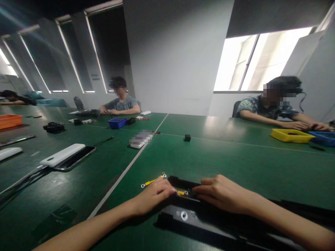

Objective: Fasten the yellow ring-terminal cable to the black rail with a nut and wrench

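The black bar (199, 223) lies on the green surface (235, 157), long axis running from far left to near right (passing under the right forearm). A yellow wire (151, 182) beside its far end points left. Left hand (154, 196) and right hand (220, 193) rest on the bar with fingers bent; I cannot tell whether they grip anything.

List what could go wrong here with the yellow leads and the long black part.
The small yellow terminal sits between the fingertips of the left hand and right hand; it may slip off the black part. The loose yellow lead lies beside the left hand, which could sweep or snag it. The fingers cover the spot, so a misfit might go unseen.
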Available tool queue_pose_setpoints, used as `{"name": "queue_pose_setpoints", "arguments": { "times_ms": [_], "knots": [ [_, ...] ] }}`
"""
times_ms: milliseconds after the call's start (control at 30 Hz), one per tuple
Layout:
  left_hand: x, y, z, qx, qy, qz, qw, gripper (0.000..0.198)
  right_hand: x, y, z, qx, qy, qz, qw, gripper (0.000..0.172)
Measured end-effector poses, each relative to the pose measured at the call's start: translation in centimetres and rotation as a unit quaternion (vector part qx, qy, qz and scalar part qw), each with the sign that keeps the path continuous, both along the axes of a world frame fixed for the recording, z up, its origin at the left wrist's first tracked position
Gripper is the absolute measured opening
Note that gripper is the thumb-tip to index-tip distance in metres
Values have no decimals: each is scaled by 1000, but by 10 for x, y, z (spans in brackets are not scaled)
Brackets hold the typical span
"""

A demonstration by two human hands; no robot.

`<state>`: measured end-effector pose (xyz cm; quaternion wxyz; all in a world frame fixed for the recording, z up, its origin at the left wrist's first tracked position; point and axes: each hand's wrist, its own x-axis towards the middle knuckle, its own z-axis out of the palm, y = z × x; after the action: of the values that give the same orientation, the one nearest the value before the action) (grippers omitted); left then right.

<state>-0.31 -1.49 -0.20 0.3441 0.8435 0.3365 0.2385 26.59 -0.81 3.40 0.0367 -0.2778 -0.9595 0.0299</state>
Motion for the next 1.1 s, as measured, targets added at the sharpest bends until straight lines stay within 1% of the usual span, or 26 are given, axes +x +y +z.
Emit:
{"name": "queue_pose_setpoints", "arguments": {
  "times_ms": [433, 600, 767, 1100],
  "knots": [
    [0, 1, -2, 1, 2, 2, 1000, 46, -2, 2, 2, -27, 6, 7, 1000, 28],
    [0, 0, 0, 0, 2, 3, 1000, 46, -2, 2, 2, -23, -2, 6, 1000, 27],
    [0, 0, 0, -1, 0, 5, 1000, 45, -2, 1, 2, -22, -4, 9, 1000, 27],
    [0, 0, 0, -3, 1, 1, 1000, 48, -1, 3, 1, -27, 1, 6, 1000, 28]
  ]
}}
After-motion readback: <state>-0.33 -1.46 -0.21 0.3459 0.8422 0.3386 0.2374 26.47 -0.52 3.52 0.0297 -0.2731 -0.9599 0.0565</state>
